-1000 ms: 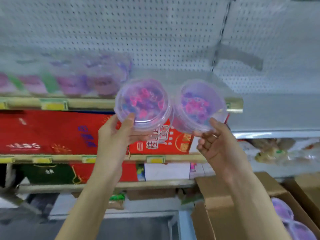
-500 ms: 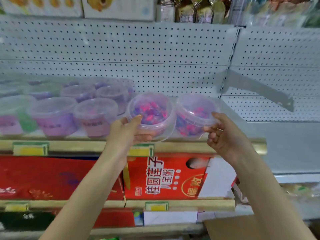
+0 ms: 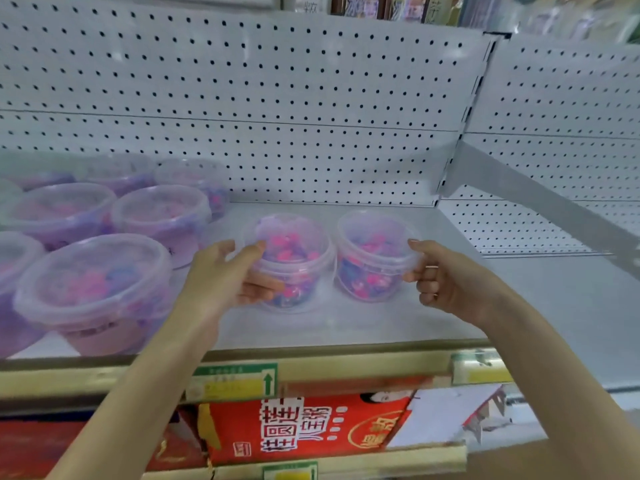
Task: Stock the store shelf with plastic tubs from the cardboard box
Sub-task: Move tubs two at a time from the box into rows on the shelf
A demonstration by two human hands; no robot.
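Two clear plastic tubs filled with pink and blue pieces stand side by side on the white shelf (image 3: 363, 323). My left hand (image 3: 228, 278) grips the left tub (image 3: 291, 251) from its left side, thumb at the rim. My right hand (image 3: 446, 282) holds the right tub (image 3: 372, 251) from its right side, fingers curled on the wall. Both tubs rest upright on the shelf surface, almost touching each other. The cardboard box is out of view.
Several more lidded purple tubs (image 3: 97, 289) fill the shelf's left part. A pegboard back panel (image 3: 277, 98) rises behind. A yellow price rail (image 3: 311, 368) edges the shelf front. Red cartons (image 3: 304, 431) sit on the shelf below. A slanted bracket (image 3: 540, 202) is at right.
Both hands have carried the two tubs up and forward from below the shelf edge onto the shelf surface, where the tubs now stand. The view has risen and closed in.
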